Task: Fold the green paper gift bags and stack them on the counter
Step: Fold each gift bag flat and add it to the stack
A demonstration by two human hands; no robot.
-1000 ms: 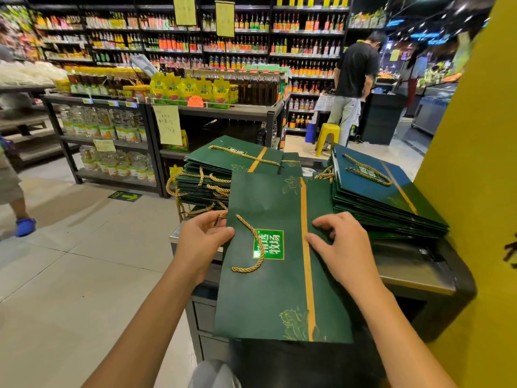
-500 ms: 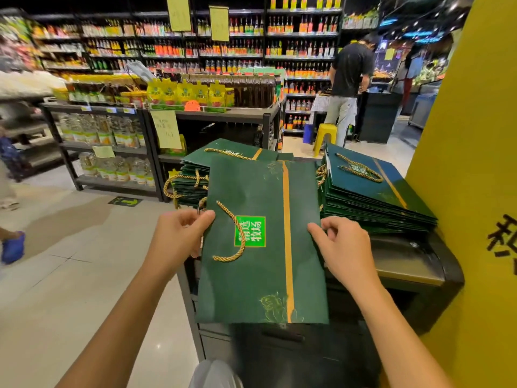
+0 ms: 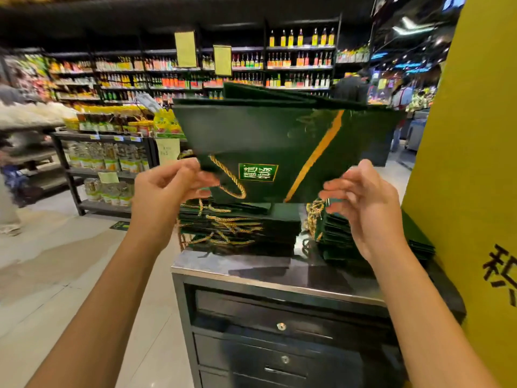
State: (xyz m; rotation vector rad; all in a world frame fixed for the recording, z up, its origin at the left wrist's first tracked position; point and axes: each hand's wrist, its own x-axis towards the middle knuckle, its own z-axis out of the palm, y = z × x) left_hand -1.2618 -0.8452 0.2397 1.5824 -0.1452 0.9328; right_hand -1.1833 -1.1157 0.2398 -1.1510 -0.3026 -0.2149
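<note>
Left hand [image 3: 167, 189], right hand [image 3: 363, 203]: each pinches a near corner of the raised bag; the right grip is blurred. Counter [image 3: 251, 264]: steel top, bears two bag stacks [image 3: 246, 228]. Green gift bag [image 3: 279, 141]: airborne above the stacks, far end seemingly unfolded. Rope handle [image 3: 229, 177]: dangling. Recommended: flatten creases squarely and tuck the handle before stacking.

Both forearms outstretched, left hand [image 3: 170, 189] and right hand [image 3: 369, 205] level and apart, fingers [image 3: 340, 189] curled, pinching.
</note>
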